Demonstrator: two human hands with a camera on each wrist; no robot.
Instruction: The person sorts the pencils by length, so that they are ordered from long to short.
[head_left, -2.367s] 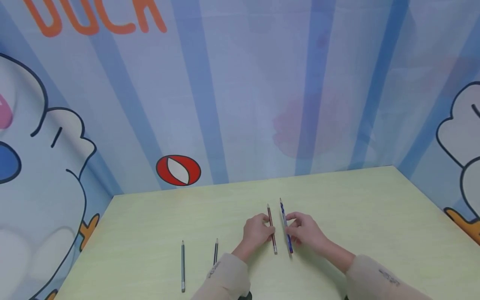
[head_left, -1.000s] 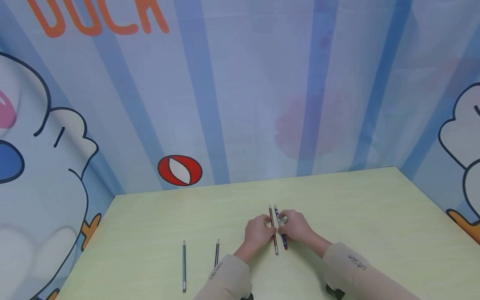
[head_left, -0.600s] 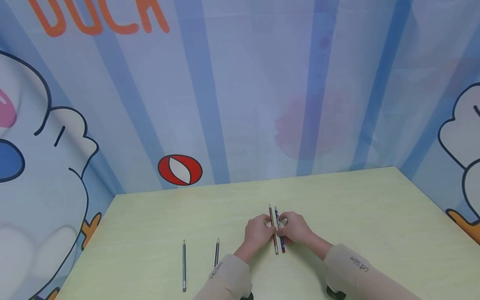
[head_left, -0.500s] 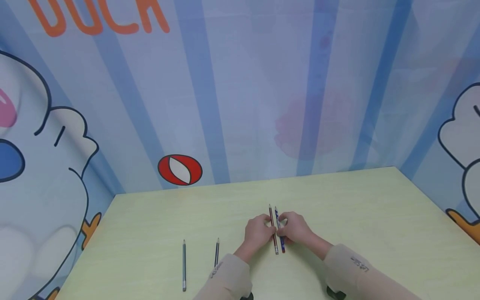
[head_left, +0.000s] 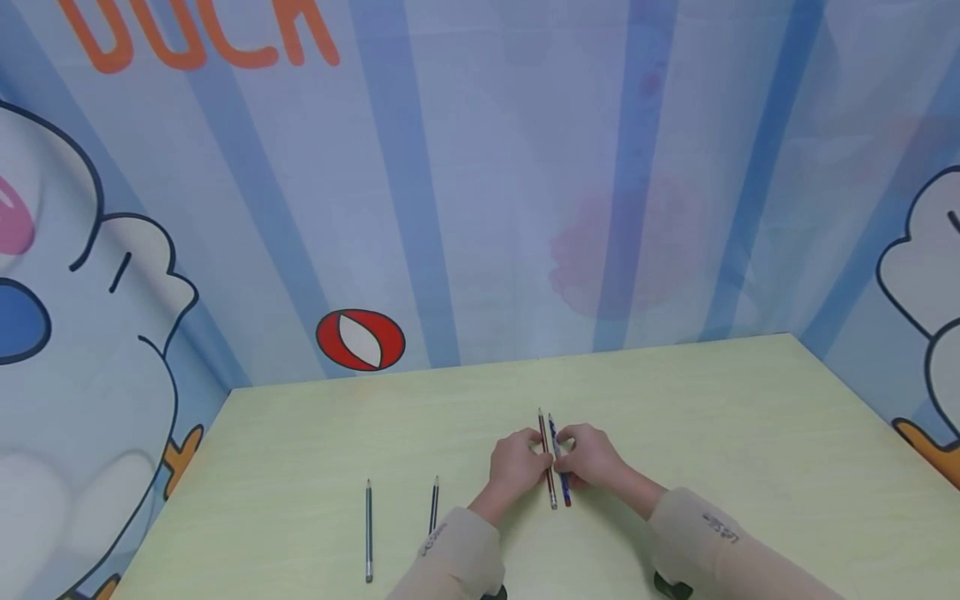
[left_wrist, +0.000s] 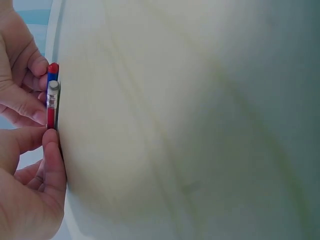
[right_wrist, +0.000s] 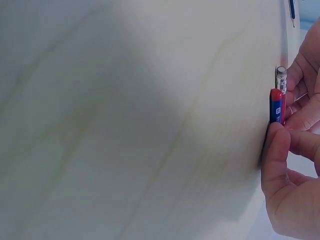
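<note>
Two pencils brought together side by side

Near the bench's middle, the left hand [head_left: 514, 463] fingers pinch the red pencil [head_left: 547, 457] and the right hand [head_left: 592, 457] fingers pinch the blue pencil [head_left: 558, 467]; they touch. Next, I think, the ends need careful levelling.

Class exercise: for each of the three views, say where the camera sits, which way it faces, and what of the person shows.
Head: above, facing forward and down at the table; both hands and sleeves show.
Left wrist: low at the tabletop, facing the pencil ends; the left hand fills the corner.
Right wrist: same, mirrored; the right hand shows.
All three share the red pencil and blue pencil, pressed side by side.
</note>
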